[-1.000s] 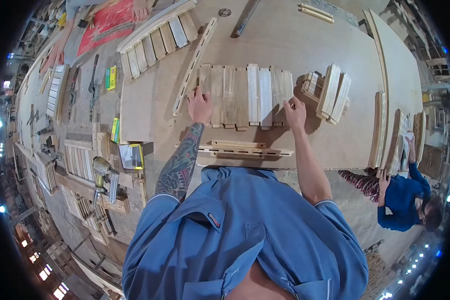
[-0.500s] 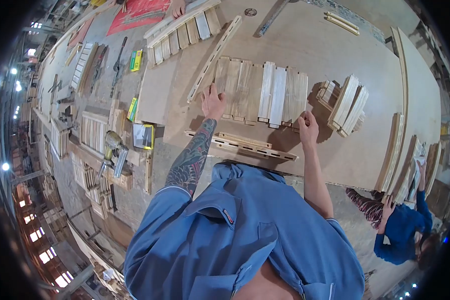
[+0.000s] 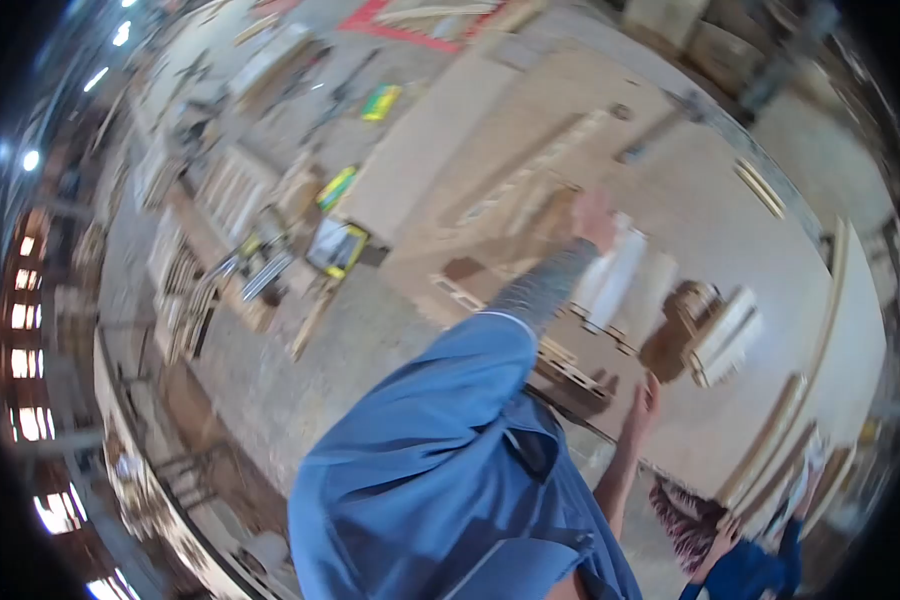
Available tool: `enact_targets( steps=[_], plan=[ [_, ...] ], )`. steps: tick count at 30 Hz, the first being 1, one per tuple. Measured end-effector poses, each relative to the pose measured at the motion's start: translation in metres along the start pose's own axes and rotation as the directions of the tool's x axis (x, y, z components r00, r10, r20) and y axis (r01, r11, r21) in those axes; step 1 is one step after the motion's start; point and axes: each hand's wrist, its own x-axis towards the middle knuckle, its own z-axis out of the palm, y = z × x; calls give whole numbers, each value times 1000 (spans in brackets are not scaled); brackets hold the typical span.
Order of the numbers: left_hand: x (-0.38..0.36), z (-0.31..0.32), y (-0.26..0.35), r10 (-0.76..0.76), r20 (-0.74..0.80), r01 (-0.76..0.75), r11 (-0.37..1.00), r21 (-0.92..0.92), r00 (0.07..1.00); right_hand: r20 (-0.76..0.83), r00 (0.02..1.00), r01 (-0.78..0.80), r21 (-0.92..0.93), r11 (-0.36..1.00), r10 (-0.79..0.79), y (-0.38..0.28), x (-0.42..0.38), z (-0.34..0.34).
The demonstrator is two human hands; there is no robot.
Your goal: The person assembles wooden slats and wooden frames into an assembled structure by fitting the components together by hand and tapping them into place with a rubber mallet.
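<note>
On the large board, wooden slats (image 3: 612, 278) lie side by side in a row. My left hand (image 3: 594, 218) reaches over the upper part of the row, blurred by motion, so its fingers are unclear. Near the lower right end of the row is my right hand (image 3: 649, 394), its fingers curled together; anything inside is too small to make out. A slotted rail (image 3: 542, 150) lies above the row, and another slotted rail (image 3: 573, 376) rests at the near edge. To the right sits a small stack of slats (image 3: 725, 337).
A nail gun (image 3: 262, 262) and a framed black-and-yellow item (image 3: 337, 247) lie to the left beside yellow-green boxes (image 3: 380, 102). Long strips (image 3: 768, 440) run along the right side. A co-worker in blue (image 3: 745, 570) is at the lower right.
The view has turned and shifted. My left hand has moved from the left end of the slats to over the middle of the row. My right hand is lower, away from the slats.
</note>
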Motion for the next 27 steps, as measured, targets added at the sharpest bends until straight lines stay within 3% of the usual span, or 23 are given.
enact_targets(
  steps=[1,3,5,7,10,11,12,13,14,16,17,18,19,20,21,22,23,25,27],
  plan=[
    [-9,-22,3,246,237,-332,825,457,940,-14,1000,-12,-15,1000,12,1,-11,-7],
    [-29,-98,36,282,443,-471,784,405,851,-88,996,-3,-23,1000,1,11,-21,-15],
    [-46,-120,33,444,179,-471,869,153,878,-120,992,24,-6,1000,-24,22,-11,-7],
    [-51,-166,53,294,260,-234,942,-240,920,13,997,73,135,988,-75,9,-7,10],
    [-63,-227,54,541,228,-338,747,-572,810,304,949,102,-63,993,-79,-72,-15,78],
    [-68,-251,56,535,224,-333,747,-575,814,410,901,196,-95,976,-141,-81,-12,100],
    [-69,-275,56,597,275,-347,716,-605,754,508,840,286,-122,950,-188,-90,-9,122],
    [-72,-298,58,657,316,-355,679,-642,684,620,781,271,-235,934,-71,-137,-21,145],
    [-76,-324,59,667,316,-330,656,-679,675,652,732,425,-211,880,-197,-120,-3,162],
    [-74,-346,45,730,274,-379,592,-712,626,728,669,523,-316,791,-151,-163,-22,190],
    [-76,-362,37,710,267,-343,589,-732,651,779,580,557,-167,813,-238,-153,-19,204],
    [-78,-379,28,691,262,-302,581,-756,674,817,525,598,-156,786,-238,-162,-27,214],
    [-79,-391,17,623,293,-218,611,-761,725,813,576,642,-391,659,-79,-177,-35,224],
    [-85,-422,19,498,280,-240,745,-623,821,803,580,603,-306,736,-141,-189,-49,234],
    [-85,-439,12,405,237,-148,719,-680,883,788,595,561,-269,783,-156,-178,-43,243],
    [-82,-451,-3,389,146,-198,714,-671,910,727,631,426,-31,904,-272,-138,-28,253],
    [-78,-463,-19,369,48,-250,715,-653,928,716,648,424,-53,904,-262,-141,-33,252],
    [-71,-481,-47,345,-9,-265,704,-659,939,695,700,270,-46,962,-163,-155,-50,260],
    [-76,-496,-60,318,12,-221,684,-696,948,703,697,268,-70,961,-143,-144,-48,265]
  ],
)
